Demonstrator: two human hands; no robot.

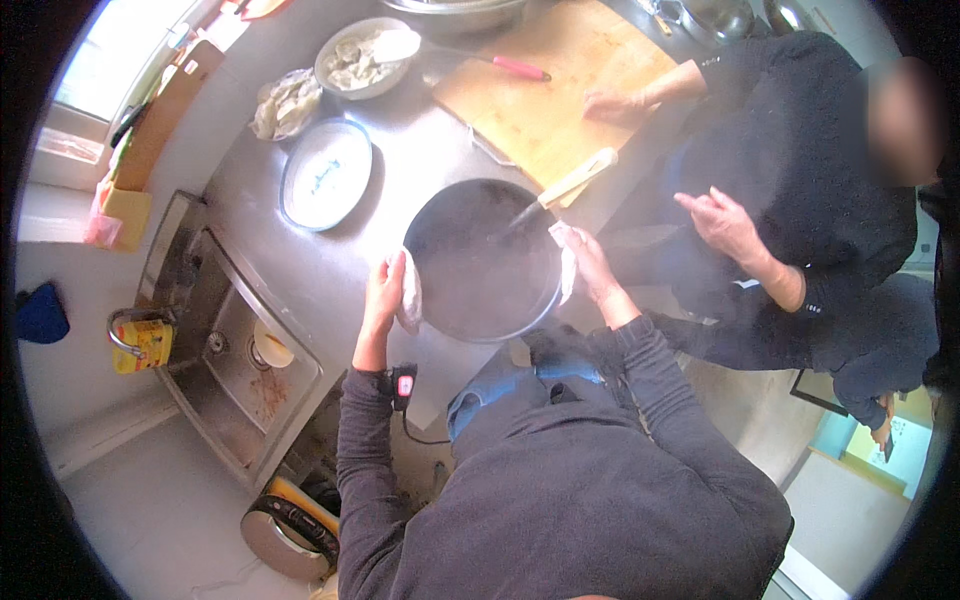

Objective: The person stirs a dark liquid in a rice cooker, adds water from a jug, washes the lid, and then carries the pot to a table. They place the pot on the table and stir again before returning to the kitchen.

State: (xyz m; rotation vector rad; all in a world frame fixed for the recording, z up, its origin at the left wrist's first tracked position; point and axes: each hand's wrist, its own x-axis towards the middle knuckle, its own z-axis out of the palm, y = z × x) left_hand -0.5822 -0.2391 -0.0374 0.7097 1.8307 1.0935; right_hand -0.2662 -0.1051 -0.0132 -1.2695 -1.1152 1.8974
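Steam rises from a wide, dark, round pot in front of me, and its contents cannot be made out. At its left side my left hand is closed on a folded white cloth pressed to the rim. My right hand grips a second white cloth at the right side. The cloths hide the pot's handles, if it has any. A utensil with a pale handle leans out over the far right rim; steam hides its lower end.
Beyond the pot lie a wooden board and a red-handled utensil. A white oval dish, a full bowl and a crumpled plastic bag stand left. A sink is lower left. A co-worker's hands are close on the right.
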